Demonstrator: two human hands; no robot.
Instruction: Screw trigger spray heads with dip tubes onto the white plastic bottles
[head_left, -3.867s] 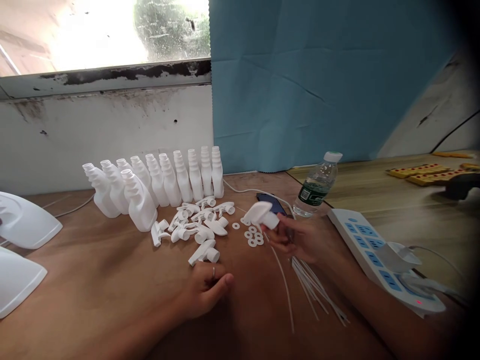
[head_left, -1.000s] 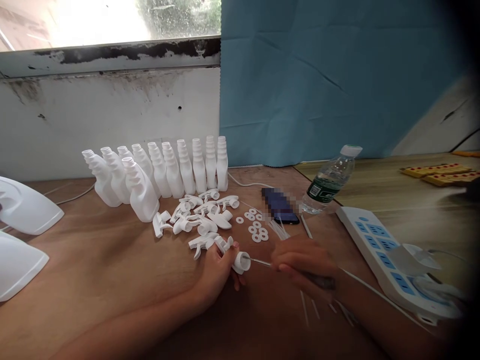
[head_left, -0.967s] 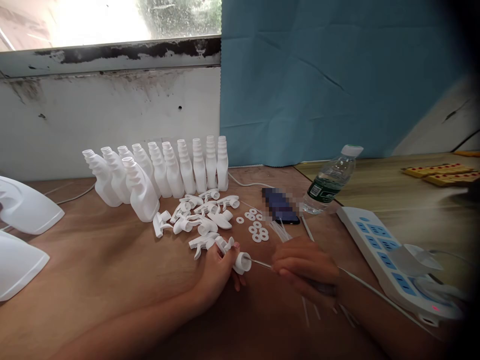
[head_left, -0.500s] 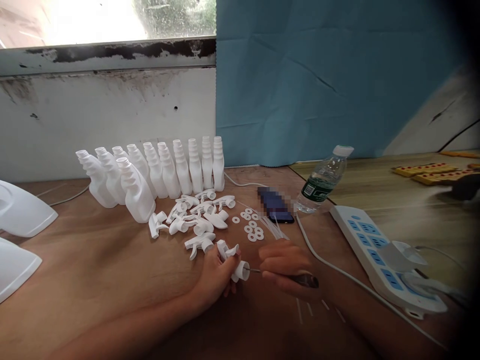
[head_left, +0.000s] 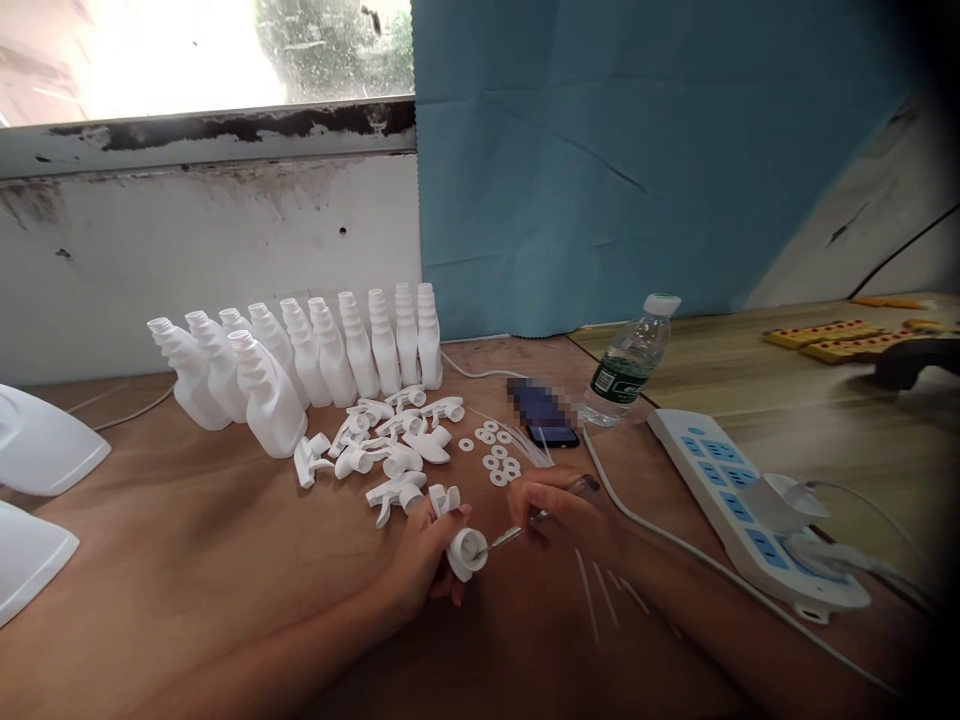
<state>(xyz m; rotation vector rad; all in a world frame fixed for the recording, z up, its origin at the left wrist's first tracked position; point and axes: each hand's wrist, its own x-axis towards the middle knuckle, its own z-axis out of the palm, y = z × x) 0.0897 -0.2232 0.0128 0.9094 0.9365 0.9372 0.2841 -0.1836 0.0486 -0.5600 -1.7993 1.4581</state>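
Note:
My left hand (head_left: pixel 420 558) is closed round a white trigger spray head (head_left: pixel 468 552), its round collar turned to the right. My right hand (head_left: pixel 562 510) grips a thin metal pick-like tool (head_left: pixel 504 540) with a dark handle end. The tool's tip reaches the collar's opening; how far in it goes I cannot tell. Beyond my left hand lies a loose pile of white trigger spray heads (head_left: pixel 397 458). Small white washers (head_left: pixel 499 461) are scattered past my right hand, beside thin white tubes (head_left: pixel 530 448). A few more tubes (head_left: pixel 587 595) lie below my right wrist.
Several white spray bottles (head_left: pixel 274 405) stand open-topped along the wall. A phone (head_left: pixel 551 420), a water bottle (head_left: pixel 626 365) and a power strip (head_left: pixel 750 520) with plugs and cable lie to the right. Larger white plastic pieces (head_left: pixel 45 440) sit at the left edge.
My right hand has turned, tilting the tool so that its shaft slopes down to the collar. The spray head's opening now faces more towards me. The view has shifted slightly.

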